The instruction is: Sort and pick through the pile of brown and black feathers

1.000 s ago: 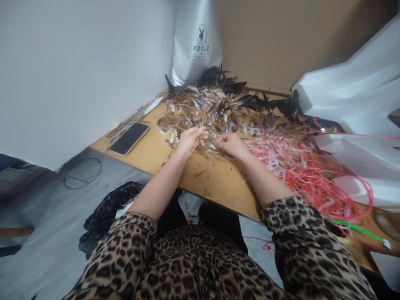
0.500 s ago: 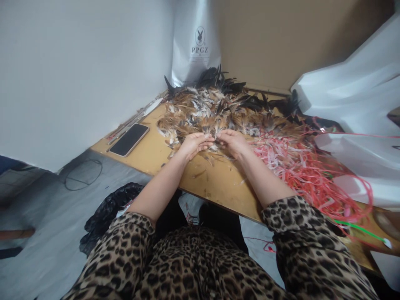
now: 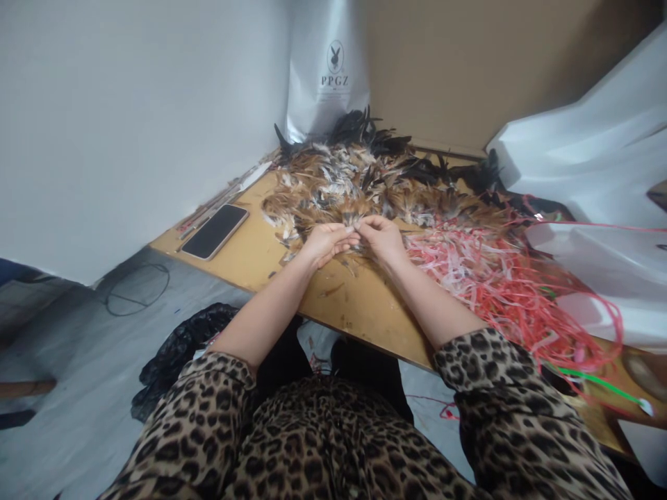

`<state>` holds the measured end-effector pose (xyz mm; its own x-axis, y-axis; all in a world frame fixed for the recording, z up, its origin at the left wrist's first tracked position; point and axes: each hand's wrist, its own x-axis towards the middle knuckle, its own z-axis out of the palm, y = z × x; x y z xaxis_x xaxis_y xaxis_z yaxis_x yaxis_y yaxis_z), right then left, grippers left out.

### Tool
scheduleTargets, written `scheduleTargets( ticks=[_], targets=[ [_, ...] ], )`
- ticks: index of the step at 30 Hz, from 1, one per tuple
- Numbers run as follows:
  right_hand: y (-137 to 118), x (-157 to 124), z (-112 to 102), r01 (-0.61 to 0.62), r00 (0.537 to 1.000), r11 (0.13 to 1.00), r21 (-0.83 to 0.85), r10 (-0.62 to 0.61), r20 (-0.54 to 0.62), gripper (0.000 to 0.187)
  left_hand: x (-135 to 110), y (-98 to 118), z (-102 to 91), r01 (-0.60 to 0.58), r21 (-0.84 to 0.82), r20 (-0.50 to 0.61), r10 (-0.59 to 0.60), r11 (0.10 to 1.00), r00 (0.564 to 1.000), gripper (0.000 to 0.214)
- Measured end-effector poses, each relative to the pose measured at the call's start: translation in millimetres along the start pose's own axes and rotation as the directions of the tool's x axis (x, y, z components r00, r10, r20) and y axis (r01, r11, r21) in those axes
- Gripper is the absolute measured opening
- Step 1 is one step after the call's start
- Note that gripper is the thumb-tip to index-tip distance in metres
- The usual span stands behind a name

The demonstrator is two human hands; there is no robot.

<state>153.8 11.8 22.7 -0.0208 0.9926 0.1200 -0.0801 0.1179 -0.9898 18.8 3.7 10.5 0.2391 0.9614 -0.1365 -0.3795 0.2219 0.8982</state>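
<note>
A wide pile of brown, white and black feathers [image 3: 365, 184] covers the back of a wooden table [image 3: 359, 312]. My left hand [image 3: 327, 243] and my right hand [image 3: 383, 237] meet at the pile's near edge, fingertips almost touching. Both are curled in a pinch on a small bunch of brown feathers [image 3: 356, 223] held between them. Leopard-print sleeves cover my forearms near the bottom of the view.
A tangle of red and pink plastic strips [image 3: 500, 285] lies right of my hands. A phone [image 3: 216, 230] lies face up at the table's left corner. A silver bag [image 3: 328, 69] stands against the back wall; white plastic sheeting [image 3: 594, 167] fills the right. A black bag [image 3: 182, 347] is on the floor.
My two hands were apart at the pile's edge; they have come together, and the right hand has moved left and up to the left hand's fingertips.
</note>
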Motion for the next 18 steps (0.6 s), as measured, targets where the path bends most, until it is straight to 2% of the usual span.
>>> scheduleTargets(
  ticks=[7, 13, 18],
  targets=[
    [-3.7, -0.9, -2.3, -0.065, 0.997, 0.997, 0.043, 0.064, 0.038, 0.021, -0.4, 0.1, 0.1, -0.059, 0.033, -0.007, 0.060, 0.998, 0.998, 0.017],
    [-0.7, 4.6, -8.0, -0.133, 0.991, 0.984, 0.122, 0.132, 0.014, 0.026, 0.6, -0.1, -0.8, -0.071, 0.037, -0.013, 0.071, 0.997, 0.997, 0.017],
    [-0.8, 6.4, -9.9, -0.157, 0.987, 0.973, 0.169, 0.151, 0.045, 0.028, 0.3, 0.3, -1.2, -0.061, 0.012, -0.021, 0.061, 0.998, 0.998, 0.015]
  ],
)
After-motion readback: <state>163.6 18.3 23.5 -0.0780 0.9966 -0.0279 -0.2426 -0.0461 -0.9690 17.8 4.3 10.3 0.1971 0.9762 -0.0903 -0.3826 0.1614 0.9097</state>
